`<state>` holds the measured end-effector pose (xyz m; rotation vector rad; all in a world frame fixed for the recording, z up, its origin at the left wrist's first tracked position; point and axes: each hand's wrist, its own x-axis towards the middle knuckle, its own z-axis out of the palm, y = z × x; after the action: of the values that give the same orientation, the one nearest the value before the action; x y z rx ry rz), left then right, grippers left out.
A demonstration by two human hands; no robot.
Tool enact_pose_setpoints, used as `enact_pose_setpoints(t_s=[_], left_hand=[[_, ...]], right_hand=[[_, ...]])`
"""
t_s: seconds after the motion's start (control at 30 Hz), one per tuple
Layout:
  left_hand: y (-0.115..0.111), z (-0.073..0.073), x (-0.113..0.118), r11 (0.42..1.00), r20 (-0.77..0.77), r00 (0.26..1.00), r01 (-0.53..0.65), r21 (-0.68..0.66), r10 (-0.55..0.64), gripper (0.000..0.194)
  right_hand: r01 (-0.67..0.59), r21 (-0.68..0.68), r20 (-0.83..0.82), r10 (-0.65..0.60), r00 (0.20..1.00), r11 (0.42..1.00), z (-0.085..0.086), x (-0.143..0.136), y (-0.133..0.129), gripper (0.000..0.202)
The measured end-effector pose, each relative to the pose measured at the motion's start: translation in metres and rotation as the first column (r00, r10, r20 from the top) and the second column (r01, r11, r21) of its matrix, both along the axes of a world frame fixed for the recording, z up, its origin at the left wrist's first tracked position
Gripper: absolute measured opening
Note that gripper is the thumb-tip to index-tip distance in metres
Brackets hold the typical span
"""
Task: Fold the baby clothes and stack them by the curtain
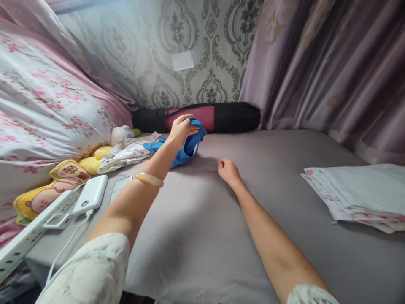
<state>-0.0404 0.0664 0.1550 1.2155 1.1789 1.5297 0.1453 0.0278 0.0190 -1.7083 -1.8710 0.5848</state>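
The grey sheet [196,215] is backed by patterned wallpaper [211,50]. In front of the bag [209,114], blue cloth [190,147] is pinched by the left hand [182,128]; before the bag's right half, the right hand's grip [228,171] is curled closed. Towels [357,190] are stacked right of the bag.
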Motion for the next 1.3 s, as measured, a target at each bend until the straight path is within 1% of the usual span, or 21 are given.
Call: enact_pose_setpoints(t_s=[0.1, 0.17, 0.2, 0.3, 0.37, 0.4, 0.47, 0.53, 0.63, 0.73, 0.8, 0.87, 0.97, 1.03, 1.13, 1.2, 1.27, 1.3], left_hand=[[-0.005, 0.004, 0.024, 0.995, 0.018, 0.996, 0.092, 0.046, -0.092, 0.036], [-0.009, 0.009, 0.037, 0.987, 0.022, 0.989, 0.143, 0.075, -0.145, 0.042], [-0.012, 0.011, 0.044, 0.982, 0.023, 0.985, 0.166, 0.088, -0.169, 0.044], [-0.020, 0.021, 0.058, 0.968, 0.027, 0.974, 0.221, 0.122, -0.225, 0.044], [-0.024, 0.027, 0.065, 0.957, 0.024, 0.966, 0.250, 0.144, -0.256, 0.040], [-0.027, 0.029, 0.068, 0.953, 0.022, 0.963, 0.262, 0.154, -0.268, 0.038], [-0.031, 0.034, 0.071, 0.946, 0.015, 0.959, 0.277, 0.168, -0.283, 0.034], [-0.033, 0.038, 0.071, 0.944, 0.012, 0.959, 0.277, 0.180, -0.284, 0.032], [-0.032, 0.043, 0.065, 0.950, 0.029, 0.969, 0.236, 0.204, -0.247, 0.031], [-0.025, 0.043, 0.049, 0.963, 0.068, 0.983, 0.150, 0.222, -0.169, 0.031], [-0.020, 0.039, 0.037, 0.973, 0.089, 0.991, 0.079, 0.217, -0.100, 0.031], [-0.016, 0.031, 0.025, 0.981, 0.096, 0.995, 0.010, 0.192, -0.029, 0.031], [-0.014, 0.012, 0.012, 0.990, 0.097, 0.994, -0.066, 0.124, 0.054, 0.028], [-0.017, -0.001, 0.010, 0.994, 0.104, 0.991, -0.089, 0.070, 0.081, 0.024], [-0.024, -0.020, 0.011, 0.999, 0.130, 0.990, -0.051, -0.015, 0.053, 0.019], [-0.030, -0.030, 0.014, 0.997, 0.147, 0.989, 0.015, -0.073, -0.004, 0.018], [-0.034, -0.040, 0.017, 0.988, 0.158, 0.985, 0.085, -0.126, -0.064, 0.018], [-0.036, -0.045, 0.018, 0.982, 0.160, 0.983, 0.115, -0.152, -0.091, 0.018]], right_hand=[[-0.082, 0.027, -0.147, 0.085, 0.985, 0.996, 0.005, -0.009, 0.000, 0.021], [-0.090, 0.036, -0.235, 0.096, 0.967, 0.995, 0.006, -0.014, 0.001, 0.018], [-0.070, 0.035, -0.277, 0.077, 0.958, 0.997, 0.006, -0.016, 0.002, 0.020], [0.020, -0.002, -0.426, -0.019, 0.905, 1.000, 0.003, -0.018, 0.008, 0.037], [0.033, -0.027, -0.542, -0.043, 0.839, 0.999, 0.001, -0.015, 0.012, 0.045], [0.019, -0.027, -0.601, -0.031, 0.798, 0.999, 0.001, -0.013, 0.014, 0.047], [-0.025, -0.004, -0.700, 0.015, 0.714, 1.000, 0.003, -0.009, 0.015, 0.048], [-0.056, 0.025, -0.759, 0.055, 0.649, 0.998, 0.009, -0.005, 0.014, 0.044], [-0.042, 0.045, -0.797, 0.061, 0.601, 0.998, 0.020, 0.003, 0.011, 0.039], [-0.019, 0.064, -0.822, 0.064, 0.565, 0.998, 0.032, 0.015, 0.010, 0.038], [0.005, 0.094, -0.819, 0.075, 0.568, 0.996, 0.040, 0.025, 0.012, 0.036], [0.022, 0.122, -0.795, 0.084, 0.600, 0.992, 0.049, 0.037, 0.014, 0.036], [0.019, 0.143, -0.728, 0.092, 0.679, 0.990, 0.068, 0.055, 0.010, 0.038], [0.019, 0.169, -0.678, 0.102, 0.728, 0.985, 0.085, 0.067, 0.000, 0.038], [-0.062, 0.231, -0.617, 0.196, 0.763, 0.971, 0.115, 0.084, -0.025, 0.036], [-0.151, 0.222, -0.573, 0.254, 0.779, 0.963, 0.130, 0.093, -0.042, 0.034], [-0.214, 0.156, -0.536, 0.265, 0.802, 0.964, 0.137, 0.102, -0.051, 0.032], [-0.228, 0.115, -0.519, 0.254, 0.816, 0.967, 0.137, 0.106, -0.052, 0.031]])
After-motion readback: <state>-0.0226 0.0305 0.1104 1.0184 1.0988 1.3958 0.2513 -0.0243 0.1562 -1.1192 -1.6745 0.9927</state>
